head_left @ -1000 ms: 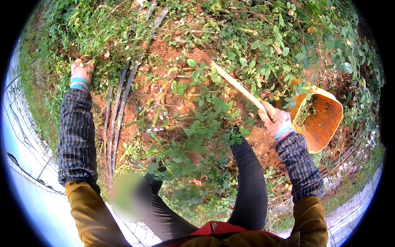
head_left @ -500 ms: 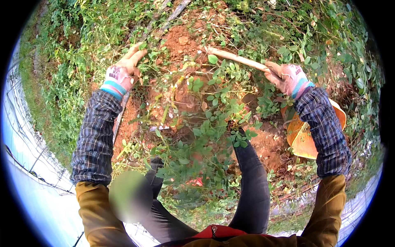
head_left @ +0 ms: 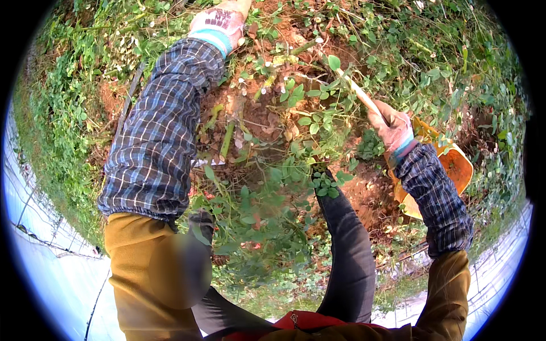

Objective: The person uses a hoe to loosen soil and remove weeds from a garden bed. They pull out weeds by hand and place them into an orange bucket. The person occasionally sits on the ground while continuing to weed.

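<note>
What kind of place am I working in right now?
Most likely an outdoor crop field or garden plot: bare reddish soil among low leafy green plants, an orange basket on the ground, and the right hand gripping a wooden tool handle.

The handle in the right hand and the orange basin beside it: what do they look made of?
The handle, gripped by the gloved right hand, looks like bare, unpainted wood: pale tan and matte. The orange basin looks like moulded plastic: uniform colour, smooth thin rim, soil-smeared inside.
</note>
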Motion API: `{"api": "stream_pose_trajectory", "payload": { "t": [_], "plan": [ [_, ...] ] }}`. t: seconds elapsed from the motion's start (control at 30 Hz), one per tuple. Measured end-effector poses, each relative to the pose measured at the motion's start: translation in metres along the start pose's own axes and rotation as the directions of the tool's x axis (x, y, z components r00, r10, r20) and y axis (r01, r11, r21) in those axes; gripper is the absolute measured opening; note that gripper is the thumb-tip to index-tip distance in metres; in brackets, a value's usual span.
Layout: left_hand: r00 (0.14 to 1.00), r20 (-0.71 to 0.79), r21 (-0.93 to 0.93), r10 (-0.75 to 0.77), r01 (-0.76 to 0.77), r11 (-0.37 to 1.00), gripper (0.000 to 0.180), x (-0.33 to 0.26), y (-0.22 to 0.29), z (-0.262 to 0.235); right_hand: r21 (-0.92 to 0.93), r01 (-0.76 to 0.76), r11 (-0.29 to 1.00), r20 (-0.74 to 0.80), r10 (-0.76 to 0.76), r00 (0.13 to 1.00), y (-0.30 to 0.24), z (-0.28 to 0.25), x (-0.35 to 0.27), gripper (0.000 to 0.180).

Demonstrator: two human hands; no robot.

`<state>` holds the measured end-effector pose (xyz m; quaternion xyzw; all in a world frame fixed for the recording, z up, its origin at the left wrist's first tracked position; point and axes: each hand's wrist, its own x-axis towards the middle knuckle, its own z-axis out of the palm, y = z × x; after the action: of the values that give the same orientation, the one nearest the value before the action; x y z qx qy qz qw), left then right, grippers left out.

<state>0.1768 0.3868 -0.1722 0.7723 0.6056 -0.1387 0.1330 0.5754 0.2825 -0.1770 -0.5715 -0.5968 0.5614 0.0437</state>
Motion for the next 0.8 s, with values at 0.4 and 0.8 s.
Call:
{"api": "stream_pose_trajectory", "payload": {
  "t": [0.4,0.8],
  "plan": [
    [0.788,0.050,-0.063,-0.613,0.615,0.786,0.044,-0.109,-0.106,-0.045,-0.340,-0.034,0.940,-0.021,0.028,0.999,0.004,-0.080,-0.067,0.035],
    [0.934,0.218,-0.107,0.284,-0.267,0.958,0.041,-0.069,-0.028,-0.025,-0.663,0.243,0.708,0.378,0.037,0.925,-0.107,-0.207,0.029,0.041]
  ]
}}
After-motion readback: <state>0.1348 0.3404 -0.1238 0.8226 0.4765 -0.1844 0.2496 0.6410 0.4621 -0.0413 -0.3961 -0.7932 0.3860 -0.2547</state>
